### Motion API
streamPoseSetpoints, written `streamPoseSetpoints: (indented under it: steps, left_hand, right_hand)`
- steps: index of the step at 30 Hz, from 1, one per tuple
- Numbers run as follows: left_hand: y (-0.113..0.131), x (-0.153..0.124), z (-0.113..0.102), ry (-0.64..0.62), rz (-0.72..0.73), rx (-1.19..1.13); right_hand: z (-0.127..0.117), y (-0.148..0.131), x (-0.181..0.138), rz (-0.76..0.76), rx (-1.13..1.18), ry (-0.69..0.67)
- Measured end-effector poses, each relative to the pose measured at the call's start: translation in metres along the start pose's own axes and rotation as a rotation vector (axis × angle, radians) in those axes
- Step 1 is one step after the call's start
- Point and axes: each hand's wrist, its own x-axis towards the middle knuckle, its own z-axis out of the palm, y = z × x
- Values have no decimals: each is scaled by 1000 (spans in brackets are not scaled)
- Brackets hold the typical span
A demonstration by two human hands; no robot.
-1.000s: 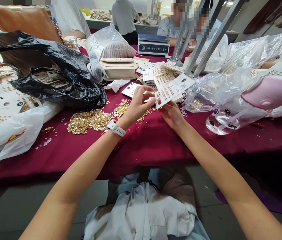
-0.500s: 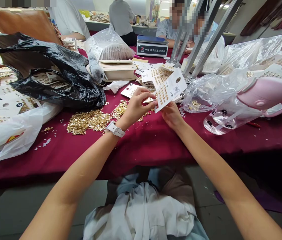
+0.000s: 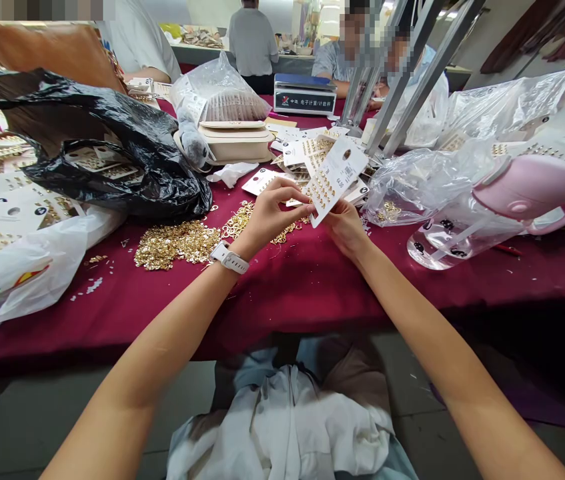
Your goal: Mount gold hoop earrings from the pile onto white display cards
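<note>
A white earring card [image 3: 348, 167] with rows of small gold pieces and a printed price tilts up above the table. My right hand [image 3: 347, 230] grips its lower edge from below, fingers partly hidden behind it. At the card's lower left edge, my left hand [image 3: 275, 210] is closed in a pinch, thumb and forefinger touching the card. Any tiny piece between those fingertips is too small to see. Behind lie more carded earrings [image 3: 295, 152] in a loose stack. Left of my left hand are a heap of gold pieces [image 3: 177, 244] and a smaller pile of gold rings [image 3: 237, 220].
A black plastic bag [image 3: 137, 153] and white bag [image 3: 27, 280] fill the left. Farther back stand a beige box [image 3: 235, 143], a scale [image 3: 305, 95] and metal posts [image 3: 407, 87]. A pink-lidded bottle [image 3: 462, 233] and clear bags [image 3: 422, 180] are on the right. Co-workers sit beyond.
The earring card has shifted slightly left and tilted a little differently. Both hands keep their hold with small movements. A person in the background has turned and moved slightly right.
</note>
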Motion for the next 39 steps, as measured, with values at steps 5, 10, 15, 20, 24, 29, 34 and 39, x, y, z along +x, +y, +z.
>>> streamPoseSetpoints:
  steps: [5, 10, 15, 20, 24, 29, 34, 39]
  left_hand:
    - [-3, 1, -2, -66, -209, -163]
    - [-9, 2, -2, -66, -255, -220]
    - [-8, 0, -1, -43, -145, -27]
    - [-8, -2, 3, -21, -55, 159]
    - [-6, -4, 5, -3, -26, 260]
    - [-3, -5, 4, 4, -4, 359]
    - [-2, -5, 5, -5, -22, 406]
    - [-3, -7, 7, -10, -24, 404]
  right_hand:
    - [0, -2, -2, 8, -56, 15]
    - [0, -5, -3, 23, -92, 38]
    - [0, -4, -4, 38, -90, 79]
    - [2, -2, -5, 127, -54, 122]
    - [1, 1, -4, 195, -6, 91]
    - [4, -6, -9, 210, 75, -19]
    - [10, -11, -13, 269, 53, -45]
    - [13, -8, -11, 330, 68, 46]
